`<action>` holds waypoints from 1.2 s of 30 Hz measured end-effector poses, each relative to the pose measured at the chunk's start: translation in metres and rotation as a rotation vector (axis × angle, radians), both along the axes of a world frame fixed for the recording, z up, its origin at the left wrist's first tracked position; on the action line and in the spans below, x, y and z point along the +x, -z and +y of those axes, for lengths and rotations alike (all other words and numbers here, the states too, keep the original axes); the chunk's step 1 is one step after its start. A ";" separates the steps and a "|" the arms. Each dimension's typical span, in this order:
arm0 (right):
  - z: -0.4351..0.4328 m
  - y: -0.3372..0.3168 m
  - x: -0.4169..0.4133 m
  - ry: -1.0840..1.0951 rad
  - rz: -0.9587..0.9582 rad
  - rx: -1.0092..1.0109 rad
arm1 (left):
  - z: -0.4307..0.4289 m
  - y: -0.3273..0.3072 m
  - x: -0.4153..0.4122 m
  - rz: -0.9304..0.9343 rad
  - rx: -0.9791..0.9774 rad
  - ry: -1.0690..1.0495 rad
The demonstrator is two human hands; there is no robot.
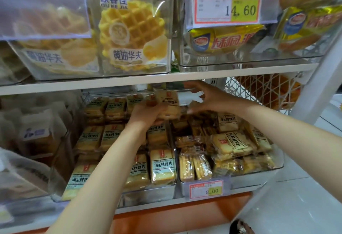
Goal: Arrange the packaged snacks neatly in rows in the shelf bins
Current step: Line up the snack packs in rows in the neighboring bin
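Your left hand (148, 114) grips the lower end of a clear-wrapped yellow packet of toast slices (167, 102). It is raised over the back of the clear plastic left bin (148, 195). The packet stands nearly upright, long axis vertical, printed face toward you. Its top edge is close under the white upper shelf board (111, 84).

Your right hand (209, 97) is spread wide just to the right of the packet, fingers up toward the shelf board and thumb low. The blur hides whether the thumb tip touches the wrapper. Your left fingers are also smeared, so you cannot see how they wrap the packet.

In the left bin, the matching packets lie flat in straight rows with their labels facing up. Your left forearm covers part of the middle rows, and the back row sits in shadow.

The clear plastic right bin (249, 178) holds a jumble of packets at mixed angles, some on edge. An orange-bordered price tag (205, 189) covers part of its front wall.

Headroom is tight between the bins and the shelf board. To the right, a white lattice basket (259, 93) stands close behind your right hand.
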State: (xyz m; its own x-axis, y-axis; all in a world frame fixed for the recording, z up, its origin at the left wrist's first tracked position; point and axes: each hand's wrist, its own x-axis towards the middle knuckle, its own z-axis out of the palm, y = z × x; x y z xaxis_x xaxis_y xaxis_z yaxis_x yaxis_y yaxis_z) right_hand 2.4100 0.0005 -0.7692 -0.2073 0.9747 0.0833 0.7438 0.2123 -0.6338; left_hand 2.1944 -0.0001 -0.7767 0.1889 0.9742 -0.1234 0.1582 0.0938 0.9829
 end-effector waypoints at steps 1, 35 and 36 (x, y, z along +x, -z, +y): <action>0.009 0.004 0.006 0.023 -0.078 0.018 | 0.003 0.000 -0.006 0.004 0.010 -0.055; 0.037 0.017 0.031 0.046 -0.580 -0.012 | 0.013 0.002 -0.017 -0.078 0.021 -0.095; 0.040 0.022 0.022 0.021 -0.529 -0.040 | 0.013 0.001 -0.016 -0.079 0.014 -0.098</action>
State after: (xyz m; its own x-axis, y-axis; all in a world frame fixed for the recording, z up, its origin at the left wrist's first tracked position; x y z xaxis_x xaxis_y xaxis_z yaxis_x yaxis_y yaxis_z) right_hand 2.4317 0.0407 -0.7910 -0.1909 0.9795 -0.0644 0.9680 0.1770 -0.1778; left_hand 2.1785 0.0127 -0.7780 0.1011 0.9901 -0.0978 0.0710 0.0909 0.9933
